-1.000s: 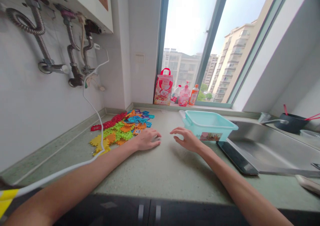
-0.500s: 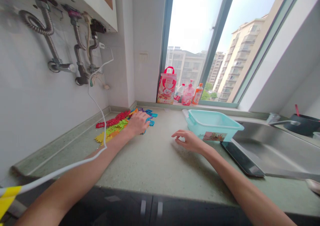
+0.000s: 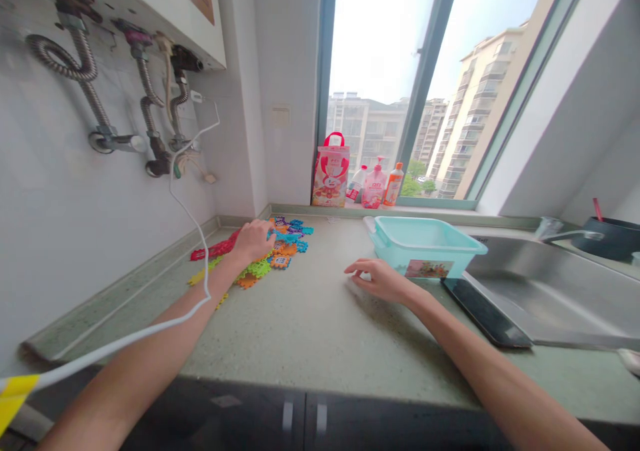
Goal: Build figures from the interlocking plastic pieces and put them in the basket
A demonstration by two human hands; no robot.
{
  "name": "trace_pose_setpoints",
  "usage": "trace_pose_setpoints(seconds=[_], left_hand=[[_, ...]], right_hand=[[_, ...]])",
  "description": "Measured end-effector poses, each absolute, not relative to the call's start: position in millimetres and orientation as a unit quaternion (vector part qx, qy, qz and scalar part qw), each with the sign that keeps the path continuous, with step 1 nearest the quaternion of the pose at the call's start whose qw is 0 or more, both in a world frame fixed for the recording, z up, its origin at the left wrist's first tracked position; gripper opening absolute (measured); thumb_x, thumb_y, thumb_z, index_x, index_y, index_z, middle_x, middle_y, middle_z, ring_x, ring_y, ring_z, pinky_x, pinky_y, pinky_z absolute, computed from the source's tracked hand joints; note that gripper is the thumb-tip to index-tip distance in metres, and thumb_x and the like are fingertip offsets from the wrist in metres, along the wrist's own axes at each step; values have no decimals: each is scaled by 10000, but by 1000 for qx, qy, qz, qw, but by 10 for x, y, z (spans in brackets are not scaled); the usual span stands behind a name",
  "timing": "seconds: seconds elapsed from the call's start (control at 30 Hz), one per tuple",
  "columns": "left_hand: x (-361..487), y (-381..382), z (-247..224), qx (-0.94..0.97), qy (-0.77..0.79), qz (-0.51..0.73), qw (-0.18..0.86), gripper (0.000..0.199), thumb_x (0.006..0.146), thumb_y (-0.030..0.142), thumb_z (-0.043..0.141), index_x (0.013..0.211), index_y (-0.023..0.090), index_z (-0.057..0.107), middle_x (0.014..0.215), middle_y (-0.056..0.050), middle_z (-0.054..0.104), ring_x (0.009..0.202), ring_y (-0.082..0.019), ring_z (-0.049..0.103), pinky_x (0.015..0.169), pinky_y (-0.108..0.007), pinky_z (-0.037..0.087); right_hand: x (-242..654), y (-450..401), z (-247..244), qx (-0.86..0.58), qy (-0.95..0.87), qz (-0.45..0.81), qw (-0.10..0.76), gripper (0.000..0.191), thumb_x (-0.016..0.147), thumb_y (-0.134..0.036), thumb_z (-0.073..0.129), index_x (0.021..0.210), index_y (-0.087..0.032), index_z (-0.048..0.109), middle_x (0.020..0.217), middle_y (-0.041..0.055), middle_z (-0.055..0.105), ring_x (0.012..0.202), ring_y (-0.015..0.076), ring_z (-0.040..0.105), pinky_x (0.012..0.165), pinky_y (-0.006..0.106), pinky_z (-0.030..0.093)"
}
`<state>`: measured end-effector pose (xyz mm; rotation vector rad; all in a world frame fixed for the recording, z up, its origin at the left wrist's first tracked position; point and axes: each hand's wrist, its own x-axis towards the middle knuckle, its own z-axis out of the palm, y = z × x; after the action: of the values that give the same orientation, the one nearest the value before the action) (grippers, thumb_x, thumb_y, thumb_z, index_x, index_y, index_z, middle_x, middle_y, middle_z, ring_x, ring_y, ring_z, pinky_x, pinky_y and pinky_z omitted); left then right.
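My left hand (image 3: 254, 240) is over a pile of colourful interlocking foam-like puzzle pieces (image 3: 259, 266) at the left of the counter. Its fingers curl down at a blue piece (image 3: 284, 236); their tips are partly hidden, so what they grip cannot be made out. Red pieces (image 3: 213, 249) lie to its left, and orange pieces with printed squares (image 3: 281, 262) to its right. Just above the counter, my right hand (image 3: 376, 280) hovers with bent fingers and the thumb apart, holding nothing. Behind it stands a light turquoise plastic basin (image 3: 425, 241).
A black phone-like slab (image 3: 483, 311) lies between the basin and the steel sink (image 3: 560, 291). A white cable (image 3: 150, 331) crosses in front of my left forearm. Bottles (image 3: 374, 188) and a pink package (image 3: 330, 178) stand at the window. Pipes (image 3: 95, 104) hang on the left wall.
My left hand has moved left across the pile, uncovering blue and orange pieces. My right hand stays about where it was. The view has shifted slightly.
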<state>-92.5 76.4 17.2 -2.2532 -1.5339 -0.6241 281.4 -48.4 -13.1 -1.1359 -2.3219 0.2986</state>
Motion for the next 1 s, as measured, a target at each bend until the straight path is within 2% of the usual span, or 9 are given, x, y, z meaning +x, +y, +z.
trace_pose_setpoints(seconds=[0.17,0.27,0.5,0.6,0.7,0.8,0.87,0.93,1.0], left_hand=[[-687,538,232,-814,-473,-284,181,192,984,306,559,1070,197,692,959,-92,737,907,-263,684,871,-381,496],[-484,329,208,-853,-382,-303,185,117,964,269,588,1008,202,674,951,-78,738,918,-251,686,875,-375,501],[-54,-96,16,-937,-200,-230,170,138,991,284,567,1033,191,659,918,-64,741,901,-246,681,872,-397,466],[-10,-126,-40,-950,-188,-191,160,149,996,309,568,1020,189,651,901,-69,728,888,-245,676,850,-384,465],[-24,-101,-59,-955,-192,-173,145,150,987,330,599,976,188,645,895,-66,724,892,-243,671,840,-373,473],[-39,-75,-60,-956,-195,-181,124,225,999,406,617,991,186,658,921,-67,734,917,-248,672,854,-378,487],[-43,-61,-60,-959,-182,-191,106,278,1011,458,607,1043,191,679,971,-73,742,963,-254,675,884,-383,496],[-44,-44,-65,-961,-165,-206,85,271,1037,434,567,1114,207,694,1061,-79,743,1042,-253,669,934,-387,500],[-47,-19,-75,-961,-155,-221,66,246,1047,332,522,1191,230,694,1175,-77,731,1127,-246,652,993,-394,495]], right_hand=[[2827,-480,-106,-428,-857,117,261,274,915,-154,601,1116,-183,785,1058,93,793,859,189,748,811,306,573],[2835,-470,-108,-435,-853,122,261,268,917,-165,600,1109,-183,788,1060,93,793,860,191,749,783,295,572],[2828,-437,-166,-433,-852,123,268,274,925,-174,596,1133,-189,774,1053,86,800,862,192,751,764,291,579],[2794,-503,-42,-444,-854,77,260,296,914,-167,603,1160,-189,767,1043,86,804,862,197,756,781,297,577],[2821,-745,204,-461,-840,-36,283,301,936,-184,581,1163,-232,772,1041,58,803,828,187,750,785,296,557],[3025,-1180,350,-515,-745,-152,396,279,996,-292,534,1127,-238,774,959,41,798,732,168,717,734,283,533],[3286,-1505,289,-585,-606,-242,482,312,989,-395,532,997,-208,781,860,53,782,672,184,688,705,302,523],[3617,-1772,111,-691,-463,-292,473,402,979,-491,503,973,-200,780,804,69,760,652,221,672,694,347,509],[3955,-1922,-115,-778,-433,-255,377,515,956,-611,486,1180,-226,744,1029,99,782,878,308,718,777,411,527]])
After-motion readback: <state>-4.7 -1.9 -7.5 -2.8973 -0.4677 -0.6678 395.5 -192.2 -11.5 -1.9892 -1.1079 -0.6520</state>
